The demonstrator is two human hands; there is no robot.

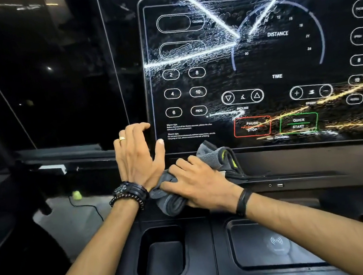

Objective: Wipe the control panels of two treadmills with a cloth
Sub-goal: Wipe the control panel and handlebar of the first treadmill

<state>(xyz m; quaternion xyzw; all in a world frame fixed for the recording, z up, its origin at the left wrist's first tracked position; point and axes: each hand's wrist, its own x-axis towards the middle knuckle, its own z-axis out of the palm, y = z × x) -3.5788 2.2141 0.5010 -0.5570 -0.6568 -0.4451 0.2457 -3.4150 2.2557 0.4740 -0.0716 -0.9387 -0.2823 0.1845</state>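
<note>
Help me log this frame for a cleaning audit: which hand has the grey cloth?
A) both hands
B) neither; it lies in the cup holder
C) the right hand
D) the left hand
C: the right hand grips the bunched grey cloth below the control panel, while the left hand is open.

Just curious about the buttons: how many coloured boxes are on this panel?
2: a red box marked PAUSE STOP at the panel's lower middle, and a green box marked QUICK START right of it. The panel's right end is cut off.
</note>
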